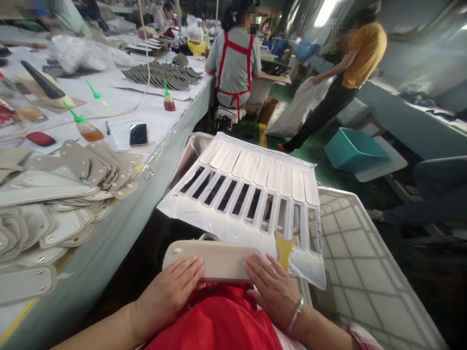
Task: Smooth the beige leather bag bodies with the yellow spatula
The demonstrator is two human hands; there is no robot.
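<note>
A long beige padded piece (222, 260) with rounded corners lies across my lap over the red apron (219, 321). My left hand (178, 284) rests flat on its left end, fingers stretched out. On the right end lies my right hand (272, 287), its fingers spread, with a bracelet at the wrist. Just beyond is a white slotted board (219, 218), with a row of narrow pale strips (262, 170) along its far part and open slots nearer me. A yellow piece (284, 250) sits at the board's near right edge.
On the left table (160, 131) are stacked beige pieces (73, 218), glue bottles (87, 130), a phone (138, 135) and grey curved pieces (160, 75). A white crate (365, 243) stands right. A seated person (237, 63) and a standing person (365, 53) are ahead, near a teal bin (353, 150).
</note>
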